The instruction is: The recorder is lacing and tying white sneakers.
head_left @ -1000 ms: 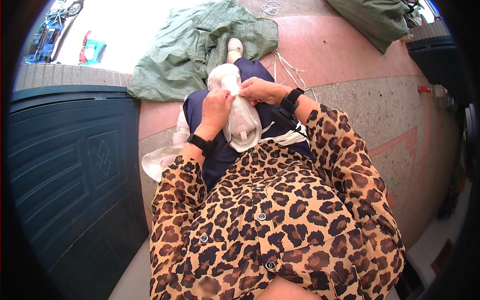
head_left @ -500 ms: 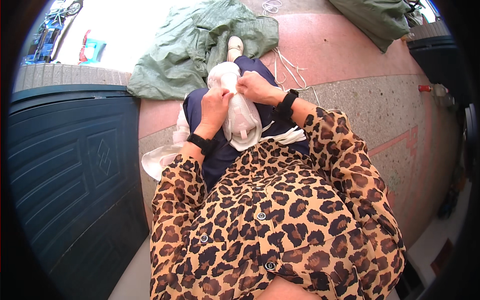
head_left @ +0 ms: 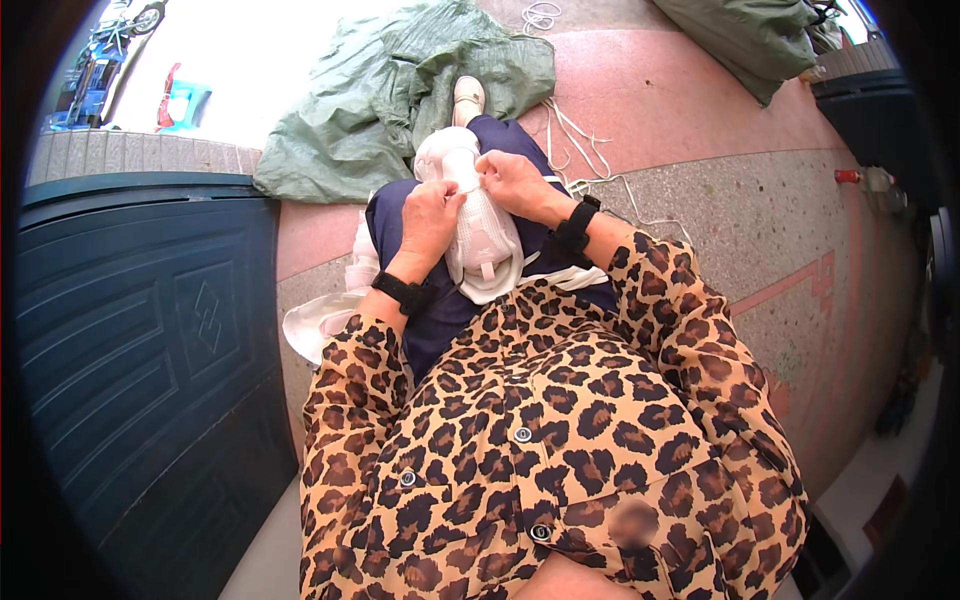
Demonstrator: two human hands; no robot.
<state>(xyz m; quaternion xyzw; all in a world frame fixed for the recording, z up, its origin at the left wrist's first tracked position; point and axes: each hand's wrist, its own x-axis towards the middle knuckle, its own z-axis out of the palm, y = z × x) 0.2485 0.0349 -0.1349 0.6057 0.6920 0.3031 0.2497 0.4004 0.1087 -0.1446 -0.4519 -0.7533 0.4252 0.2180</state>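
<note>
A white mesh shoe upper (head_left: 485, 235) lies lengthwise across my lap, its rounded toe away from me and a pale pink patch near the close end. My left hand (head_left: 432, 215) pinches the middle of the upper from the left side, fingers closed. Opposite it, my right hand (head_left: 518, 185) is closed in a pinch, with a bit of white shoelace at the fingertips. The fingertips nearly meet, and the exact grip is partly hidden. Loose white shoelaces (head_left: 575, 277) rest on my right thigh.
More white uppers (head_left: 318, 318) sit beside my left leg. A green woven sheet (head_left: 340, 130) spreads past my foot, with a full green sack (head_left: 745, 45) far right. White cords (head_left: 580, 140) trail over the floor. A dark blue metal door (head_left: 150, 330) stands at the left.
My hands have shifted slightly and stay at the middle of the upper. A white lace now trails from near my right wrist onto the floor, and fewer laces show on my thigh.
</note>
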